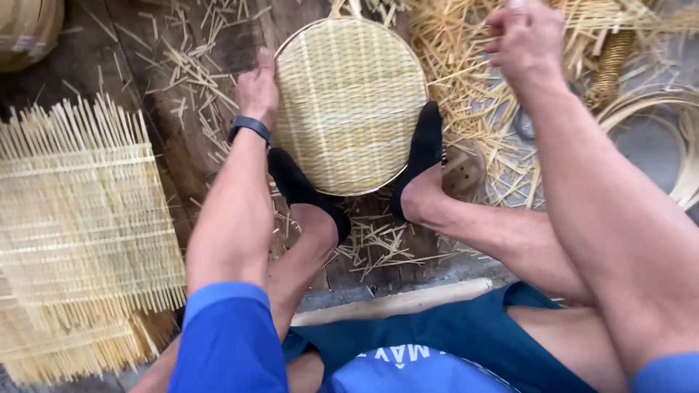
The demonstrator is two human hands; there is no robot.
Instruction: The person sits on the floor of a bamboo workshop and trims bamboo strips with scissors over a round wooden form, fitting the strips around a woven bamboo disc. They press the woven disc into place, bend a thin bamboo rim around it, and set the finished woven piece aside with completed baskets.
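A round woven bamboo tray [348, 102] lies on the dark wooden floor, held between my two feet in black socks [300, 188]. My left hand [258, 87], with a black band on the wrist, rests against the tray's left rim, fingers curled on the edge. My right hand [526, 38] is raised at the upper right above a heap of bamboo strips [466, 87], fingers closed; something thin may be pinched in them, but I cannot make it out.
A square woven bamboo mat [80, 218] with loose ends lies at the left. Bamboo hoops [666, 109] sit at the right edge, a woven basket [25, 29] at the top left. Cut strips litter the floor. A pale wooden bar [393, 300] lies by my lap.
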